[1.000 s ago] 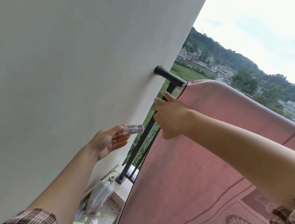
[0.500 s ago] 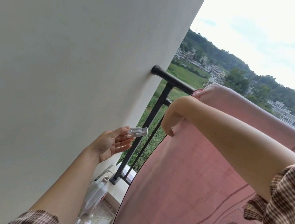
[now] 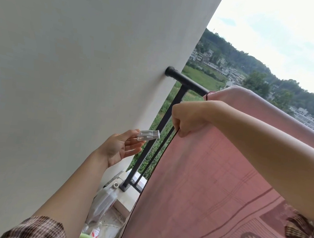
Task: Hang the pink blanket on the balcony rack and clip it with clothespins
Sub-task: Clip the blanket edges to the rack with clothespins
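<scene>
left hand (image 3: 121, 146) pinches a clear plastic clothespin (image 3: 149, 135), long axis pointing right, just down-left of the right hand (image 3: 186, 118) clenched on the hanging edge of the pink blanket (image 3: 213, 184), which is draped over the black metal rail (image 3: 187, 82) up and right.

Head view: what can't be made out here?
Head view only:
- Rail: mostly covered by the blanket.
- Blanket's right end and hem: cut off by the frame.
- Right hand: fingertips curled behind the blanket edge.
- Clothespin: tip is clear plastic, too small.
</scene>
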{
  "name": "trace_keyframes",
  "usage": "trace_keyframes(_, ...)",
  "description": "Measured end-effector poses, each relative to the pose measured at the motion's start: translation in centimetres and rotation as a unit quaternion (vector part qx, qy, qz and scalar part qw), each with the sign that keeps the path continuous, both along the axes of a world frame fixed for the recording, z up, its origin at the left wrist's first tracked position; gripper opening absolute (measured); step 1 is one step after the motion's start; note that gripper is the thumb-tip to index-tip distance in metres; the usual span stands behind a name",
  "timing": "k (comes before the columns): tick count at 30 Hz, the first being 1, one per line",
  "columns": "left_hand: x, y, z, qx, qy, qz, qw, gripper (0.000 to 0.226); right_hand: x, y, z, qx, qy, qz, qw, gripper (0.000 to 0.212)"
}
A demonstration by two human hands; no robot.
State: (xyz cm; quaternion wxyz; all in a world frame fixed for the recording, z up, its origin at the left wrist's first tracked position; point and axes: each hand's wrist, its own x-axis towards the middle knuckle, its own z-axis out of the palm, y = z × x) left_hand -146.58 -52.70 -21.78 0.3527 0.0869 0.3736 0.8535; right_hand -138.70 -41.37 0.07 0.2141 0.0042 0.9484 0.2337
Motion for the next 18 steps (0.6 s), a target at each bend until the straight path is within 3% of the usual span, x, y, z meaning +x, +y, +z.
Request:
trace_keyframes(6, 0.6, 0.7, 0.8, 0.017, 0.081, -0.013, 0.996, 0.038, 0.3, 0.6, -0.2, -0.054, 0.043, 0.008, 0.998, 0.016)
trace_keyframes(18, 1.9, 0.2, 1.9, -0.104, 0.3, 0.114, 0.941, 0.016, -0.2, 0.6, -0.6, -0.071, 0.055, -0.024, 0.996, 0.017)
